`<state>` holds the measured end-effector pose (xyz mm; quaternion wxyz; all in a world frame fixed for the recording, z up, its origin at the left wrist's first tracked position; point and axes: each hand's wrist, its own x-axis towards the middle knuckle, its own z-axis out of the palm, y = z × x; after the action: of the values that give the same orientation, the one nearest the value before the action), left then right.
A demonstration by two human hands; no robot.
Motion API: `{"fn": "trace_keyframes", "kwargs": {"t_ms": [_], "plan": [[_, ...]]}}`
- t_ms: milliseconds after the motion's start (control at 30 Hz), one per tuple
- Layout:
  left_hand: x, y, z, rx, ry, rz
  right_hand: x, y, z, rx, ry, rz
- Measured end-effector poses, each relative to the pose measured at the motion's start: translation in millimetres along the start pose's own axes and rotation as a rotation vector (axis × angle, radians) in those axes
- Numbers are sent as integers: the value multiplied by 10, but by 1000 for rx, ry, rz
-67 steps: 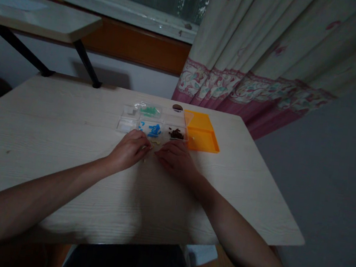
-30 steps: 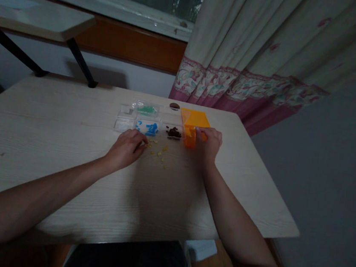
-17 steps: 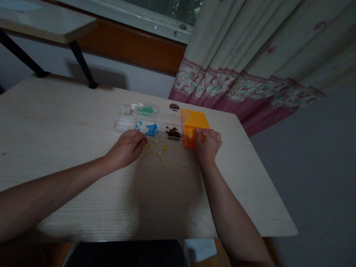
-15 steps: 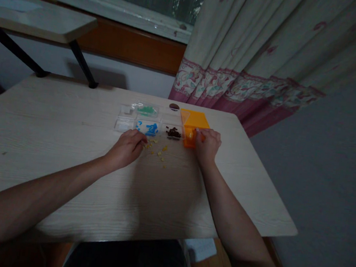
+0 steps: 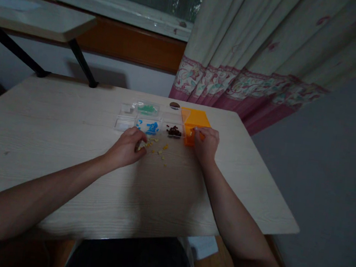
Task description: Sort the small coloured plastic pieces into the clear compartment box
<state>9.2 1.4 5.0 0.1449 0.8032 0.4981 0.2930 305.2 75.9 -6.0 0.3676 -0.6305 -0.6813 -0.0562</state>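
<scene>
Several small yellow pieces (image 5: 159,150) lie scattered on the pale wooden table (image 5: 68,138). My left hand (image 5: 128,147) rests curled at their left edge, fingertips pinched on some of them. My right hand (image 5: 205,143) is closed on the near edge of an orange box (image 5: 195,120), fingertips over its inside. Behind the pieces stands a clear compartment tray (image 5: 124,123) with blue pieces (image 5: 149,127), dark brown pieces (image 5: 174,130) and green pieces (image 5: 147,108).
A second table with black legs (image 5: 33,16) stands at the back left under a window. A flowered curtain (image 5: 254,52) hangs at the back right. The table's right edge drops off near my right forearm. A dark round spot (image 5: 174,105) sits behind the tray.
My right hand left the yellow pieces and went right to the orange box, where it stays. My left hand has curled a little tighter over the pieces.
</scene>
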Motion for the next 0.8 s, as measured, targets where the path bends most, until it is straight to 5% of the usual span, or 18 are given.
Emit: {"fn": "trace_keyframes", "kwargs": {"t_ms": [267, 800], "plan": [[-27, 28, 19, 14, 35, -42, -3, 6, 2, 34, 2, 6], [-49, 82, -13, 268, -4, 97, 4, -6, 5, 79, -20, -85]]}}
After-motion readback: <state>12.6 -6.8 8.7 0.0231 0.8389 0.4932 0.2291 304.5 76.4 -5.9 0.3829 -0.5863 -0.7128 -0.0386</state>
